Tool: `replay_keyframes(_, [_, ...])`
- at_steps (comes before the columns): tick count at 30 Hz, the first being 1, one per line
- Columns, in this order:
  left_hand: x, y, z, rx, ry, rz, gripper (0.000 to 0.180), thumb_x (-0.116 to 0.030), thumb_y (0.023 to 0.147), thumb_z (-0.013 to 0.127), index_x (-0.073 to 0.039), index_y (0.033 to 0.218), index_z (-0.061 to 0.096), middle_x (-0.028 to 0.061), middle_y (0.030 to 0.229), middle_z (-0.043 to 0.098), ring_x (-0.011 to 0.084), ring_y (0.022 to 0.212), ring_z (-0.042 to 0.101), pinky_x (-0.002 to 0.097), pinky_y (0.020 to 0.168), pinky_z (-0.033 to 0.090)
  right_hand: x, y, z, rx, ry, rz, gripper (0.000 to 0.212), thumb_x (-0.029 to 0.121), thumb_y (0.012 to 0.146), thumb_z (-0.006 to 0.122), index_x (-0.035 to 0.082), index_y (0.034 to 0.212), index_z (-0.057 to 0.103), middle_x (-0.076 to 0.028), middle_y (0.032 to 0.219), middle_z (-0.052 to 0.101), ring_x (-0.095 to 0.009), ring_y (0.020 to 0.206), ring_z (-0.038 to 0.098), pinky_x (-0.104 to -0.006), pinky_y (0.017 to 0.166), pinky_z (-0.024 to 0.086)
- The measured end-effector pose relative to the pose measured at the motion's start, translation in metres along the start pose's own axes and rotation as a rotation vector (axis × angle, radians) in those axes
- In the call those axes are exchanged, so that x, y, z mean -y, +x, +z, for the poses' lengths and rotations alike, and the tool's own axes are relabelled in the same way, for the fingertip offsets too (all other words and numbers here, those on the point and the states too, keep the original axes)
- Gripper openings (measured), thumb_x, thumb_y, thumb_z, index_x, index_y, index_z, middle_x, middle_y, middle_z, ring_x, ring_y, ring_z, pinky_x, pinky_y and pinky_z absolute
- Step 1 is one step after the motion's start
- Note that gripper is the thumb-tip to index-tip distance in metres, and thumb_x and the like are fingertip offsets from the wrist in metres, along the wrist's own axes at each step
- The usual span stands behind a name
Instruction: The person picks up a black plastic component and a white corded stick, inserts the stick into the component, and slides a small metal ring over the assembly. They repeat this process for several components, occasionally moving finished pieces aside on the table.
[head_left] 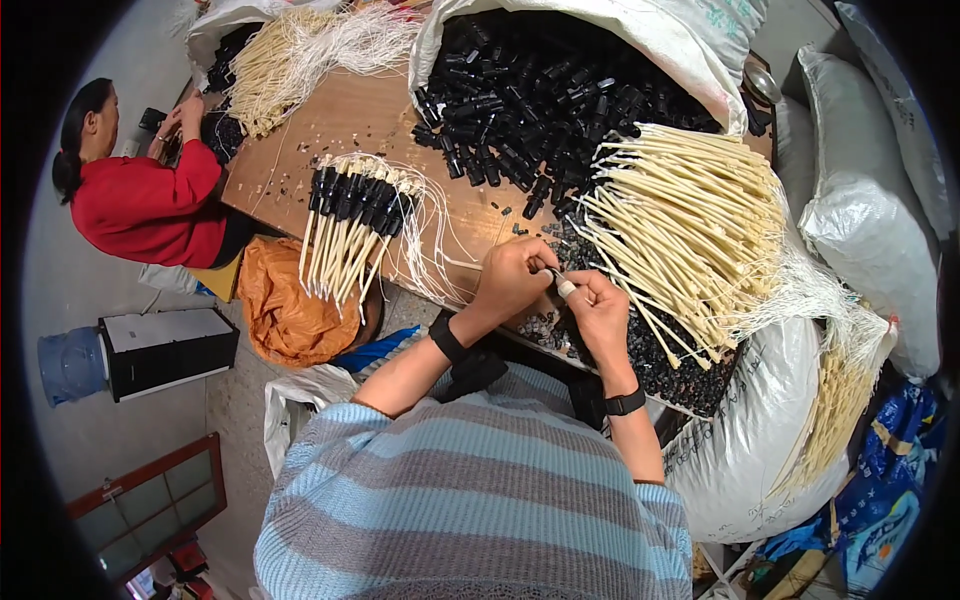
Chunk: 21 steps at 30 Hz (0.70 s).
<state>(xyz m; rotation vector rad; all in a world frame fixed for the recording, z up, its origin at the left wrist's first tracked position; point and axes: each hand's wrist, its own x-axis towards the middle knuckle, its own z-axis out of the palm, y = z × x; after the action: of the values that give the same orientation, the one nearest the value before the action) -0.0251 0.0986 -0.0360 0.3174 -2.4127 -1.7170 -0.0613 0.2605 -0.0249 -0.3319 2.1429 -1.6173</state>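
My left hand (pixel 512 277) and my right hand (pixel 600 312) meet at the near edge of the wooden table (pixel 330 120). Together they pinch one cream stick (pixel 566 288) with a small black piece at its tip. Just right of my hands lies a big fan of cream sticks with white strings (pixel 690 230). A heap of black plastic caps (pixel 545 100) spills from a white sack beyond them. To the left, a row of finished sticks with black caps (pixel 355 215) hangs over the table edge.
Small black pieces (pixel 665 365) cover the table under my right hand. A person in red (pixel 150 200) works at the far left end, by another cream stick bundle (pixel 285 55). White sacks (pixel 870 220) stand to the right; an orange bag (pixel 285 310) and black box (pixel 165 350) sit on the floor.
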Motion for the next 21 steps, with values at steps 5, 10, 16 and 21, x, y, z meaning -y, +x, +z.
replay_keyframes(5, [-0.018, 0.0, -0.015, 0.18, 0.18, 0.434, 0.031, 0.0, 0.072, 0.066, -0.004, 0.103, 0.065, 0.0096, 0.081, 0.065, 0.0246, 0.07, 0.063, 0.0321, 0.065, 0.05, 0.005, -0.003, -0.017, 0.11, 0.939, 0.144, 0.014, 0.006, 0.089, 0.063, 0.0, 0.102, 0.063, 0.008, 0.062, 0.046, 0.0, 0.046, 0.029, -0.018, 0.044, 0.023])
replay_keyframes(10, [-0.01, 0.001, -0.015, 0.248, 0.162, 0.305, 0.032, -0.005, 0.066, 0.065, -0.01, 0.097, 0.066, 0.0127, 0.077, 0.065, 0.0342, 0.076, 0.064, 0.0429, 0.068, 0.051, 0.016, -0.005, -0.014, 0.011, 0.183, -0.207, 0.025, 0.001, 0.086, 0.056, 0.002, 0.108, 0.069, 0.001, 0.071, 0.065, -0.009, 0.048, 0.047, -0.0239, 0.052, 0.044])
replay_keyframes(16, [-0.012, -0.001, -0.02, 0.155, 0.408, 0.317, 0.02, -0.013, 0.067, 0.069, -0.009, 0.087, 0.066, 0.0117, 0.075, 0.065, 0.0324, 0.073, 0.065, 0.0428, 0.061, 0.05, 0.019, -0.007, -0.013, 0.008, -0.473, -0.429, 0.023, 0.008, 0.082, 0.068, 0.011, 0.105, 0.07, -0.006, 0.067, 0.065, -0.01, 0.052, 0.055, -0.0266, 0.049, 0.042])
replay_keyframes(21, [-0.03, -0.006, -0.031, 0.115, 0.692, 0.601, 0.016, -0.01, 0.067, 0.066, -0.01, 0.081, 0.058, 0.0038, 0.066, 0.054, 0.0225, 0.06, 0.062, 0.0375, 0.051, 0.047, 0.027, 0.007, -0.004, 0.105, -0.012, 0.063, 0.019, 0.009, 0.08, 0.076, 0.0, 0.087, 0.061, 0.008, 0.055, 0.038, -0.002, 0.05, 0.031, -0.0219, 0.045, 0.024])
